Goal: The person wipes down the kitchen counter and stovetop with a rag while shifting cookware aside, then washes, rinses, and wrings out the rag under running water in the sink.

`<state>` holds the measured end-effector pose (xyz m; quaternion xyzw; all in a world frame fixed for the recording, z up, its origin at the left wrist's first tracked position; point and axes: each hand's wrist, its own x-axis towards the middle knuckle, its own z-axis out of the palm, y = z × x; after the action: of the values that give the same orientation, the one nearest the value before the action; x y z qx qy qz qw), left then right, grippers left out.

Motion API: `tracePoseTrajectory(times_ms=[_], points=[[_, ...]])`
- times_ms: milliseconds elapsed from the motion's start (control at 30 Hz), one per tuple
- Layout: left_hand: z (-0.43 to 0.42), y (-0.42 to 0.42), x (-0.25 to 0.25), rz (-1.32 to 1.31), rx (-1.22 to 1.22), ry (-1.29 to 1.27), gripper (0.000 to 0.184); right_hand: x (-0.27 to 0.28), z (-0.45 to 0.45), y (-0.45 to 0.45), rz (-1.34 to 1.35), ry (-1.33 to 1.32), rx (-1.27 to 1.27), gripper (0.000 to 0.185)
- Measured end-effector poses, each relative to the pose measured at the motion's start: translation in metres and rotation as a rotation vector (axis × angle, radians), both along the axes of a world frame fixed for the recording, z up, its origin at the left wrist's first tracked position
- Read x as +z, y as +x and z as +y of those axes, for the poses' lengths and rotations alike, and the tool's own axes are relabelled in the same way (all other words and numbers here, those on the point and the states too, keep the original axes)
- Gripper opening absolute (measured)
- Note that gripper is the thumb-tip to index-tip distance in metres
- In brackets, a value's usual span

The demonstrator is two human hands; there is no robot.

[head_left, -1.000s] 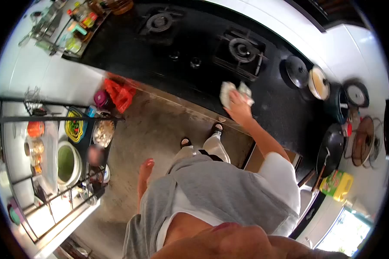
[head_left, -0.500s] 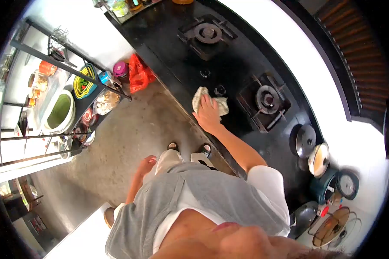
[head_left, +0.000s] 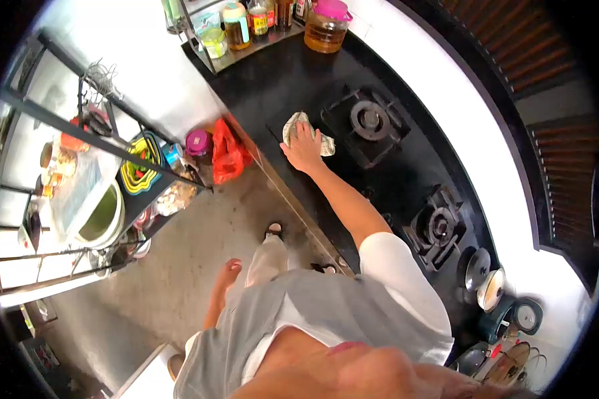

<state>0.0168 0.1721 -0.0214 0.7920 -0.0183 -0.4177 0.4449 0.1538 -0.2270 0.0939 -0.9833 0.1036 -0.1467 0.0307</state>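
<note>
My right hand [head_left: 303, 149] presses down on a pale patterned cloth [head_left: 327, 145] on the black stovetop counter [head_left: 263, 86]. Its fingers lie over the cloth, whose edges stick out on both sides. Just beyond the hand is one burner [head_left: 370, 120]; a second burner [head_left: 440, 227] lies nearer my right arm. Over the floor on the left hangs my left hand [head_left: 229, 271], away from any object. Its fingers look loosely curled, and nothing shows in them.
A rack of bottles [head_left: 258, 21] and a pink-lidded jar [head_left: 326, 28] stand at the counter's far end. On the left are a metal shelf [head_left: 66, 120] with bowls and a red bag [head_left: 227, 154] near the floor. Pot lids [head_left: 478, 266] lie at the right.
My right hand and the cloth have moved left along the counter, past the knobs and beside the other burner. The view has shifted, bringing the bottles and jar into sight. My left hand stays low.
</note>
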Motion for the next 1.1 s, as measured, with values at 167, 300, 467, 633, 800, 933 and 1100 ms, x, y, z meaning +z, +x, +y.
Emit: tracePoseTrajectory(times_ms=[167, 300, 467, 633, 800, 933, 1100], points=[[0.018, 0.073, 0.026, -0.079, -0.018, 0.117, 0.026, 0.015, -0.015, 0.102, 0.153, 0.102, -0.182, 0.05], [0.028, 0.106, 0.003, -0.072, -0.075, 0.074, 0.026, 0.012, -0.001, 0.113, 0.116, 0.086, -0.151, 0.051], [-0.007, 0.14, 0.005, 0.037, -0.34, -0.001, 0.027, -0.008, 0.031, 0.084, 0.037, 0.036, 0.047, 0.037], [-0.056, 0.178, 0.02, 0.006, -0.542, -0.017, 0.027, -0.004, 0.044, 0.043, -0.073, -0.081, 0.055, 0.034], [-0.057, 0.185, 0.038, -0.161, -0.611, -0.024, 0.024, 0.0, 0.046, -0.03, -0.066, 0.103, 0.011, 0.026], [-0.054, 0.159, 0.034, -0.118, -0.677, 0.01, 0.023, 0.002, 0.052, -0.158, -0.019, 0.088, -0.152, 0.022], [-0.059, 0.096, -0.015, -0.041, -0.888, -0.076, 0.023, 0.006, 0.071, -0.389, 0.228, 0.132, -0.558, 0.037]])
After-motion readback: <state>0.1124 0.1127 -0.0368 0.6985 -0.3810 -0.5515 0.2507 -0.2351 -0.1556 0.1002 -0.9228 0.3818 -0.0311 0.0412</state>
